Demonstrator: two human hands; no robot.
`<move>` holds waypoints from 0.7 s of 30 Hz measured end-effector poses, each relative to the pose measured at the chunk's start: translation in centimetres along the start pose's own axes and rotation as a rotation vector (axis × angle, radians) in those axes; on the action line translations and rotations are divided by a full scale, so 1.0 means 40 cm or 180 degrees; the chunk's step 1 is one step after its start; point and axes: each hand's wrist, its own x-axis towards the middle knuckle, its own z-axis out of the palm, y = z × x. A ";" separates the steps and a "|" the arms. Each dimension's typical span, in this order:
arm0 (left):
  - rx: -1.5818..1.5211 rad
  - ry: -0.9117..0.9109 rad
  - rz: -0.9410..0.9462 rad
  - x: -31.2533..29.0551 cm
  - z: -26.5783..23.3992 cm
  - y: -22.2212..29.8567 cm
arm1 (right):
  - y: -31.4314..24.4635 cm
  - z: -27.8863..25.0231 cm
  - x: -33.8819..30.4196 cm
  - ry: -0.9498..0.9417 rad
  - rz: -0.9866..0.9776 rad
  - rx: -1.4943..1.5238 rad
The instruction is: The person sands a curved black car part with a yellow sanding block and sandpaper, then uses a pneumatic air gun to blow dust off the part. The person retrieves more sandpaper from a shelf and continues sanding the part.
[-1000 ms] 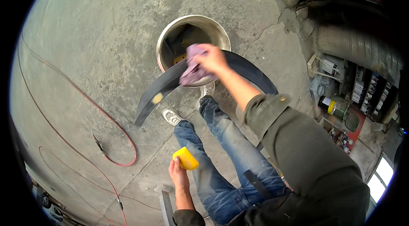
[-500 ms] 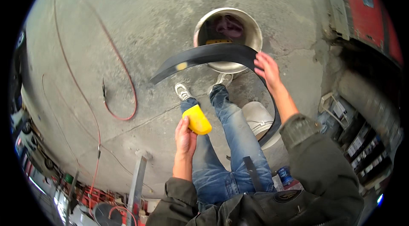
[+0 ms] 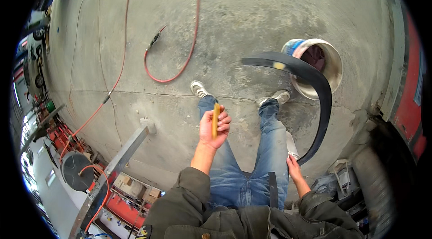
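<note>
In the head view we find the left hand (image 3: 207, 131) closed around a yellow block (image 3: 216, 119), raised over the jeans (image 3: 234, 178); the block stands nearly upright with a narrow edge toward us. We place the right hand (image 3: 297, 176) at the lower end of a curved black strip (image 3: 325, 99); we cannot tell whether it grips the strip or only touches it.

The strip bows outward, right of the right leg, and its upper end, near a pale yellow patch (image 3: 279, 65), points left. Its outer edge crosses the near rim of a bucket (image 3: 336, 65) in our view; we cannot confirm contact. A dark purple cloth (image 3: 316, 55) lies inside the bucket.

We note the widest stretch of concrete floor (image 3: 238, 18) ahead of the shoes, between the bucket and a looped red hose (image 3: 195, 40), which are well apart. At lower left, a metal beam (image 3: 128, 148) bounds the floor.
</note>
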 end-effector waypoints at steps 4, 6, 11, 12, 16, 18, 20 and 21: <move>0.0754 0.0176 0.0230 -0.114 -0.067 0.263 | -0.064 0.192 -0.125 -0.0017 0.0846 0.1028; 0.1978 0.0994 0.0448 -0.193 -0.170 0.388 | -0.014 0.285 -0.066 0.0143 0.0320 0.0737; 0.3820 0.1544 0.0167 -0.453 -0.639 0.544 | -0.375 0.552 -0.050 0.0752 0.0427 -0.0999; 0.3323 0.1717 0.0186 -0.487 -0.669 0.536 | -0.448 0.602 -0.056 0.0872 0.0490 -0.1356; 0.2529 0.2048 0.0236 -0.521 -0.627 0.541 | -0.680 0.787 0.015 0.0693 0.0245 -0.2275; 0.2387 0.2194 0.0168 -0.521 -0.717 0.530 | -0.788 0.924 0.104 0.0874 -0.1397 -0.2237; 0.2625 0.2087 0.0014 -0.557 -0.679 0.542 | -0.993 1.094 0.177 0.0962 -0.2502 -0.2358; 0.2765 0.2040 -0.0074 -0.574 -0.664 0.548 | -1.092 1.166 0.220 0.0670 -0.2733 -0.2141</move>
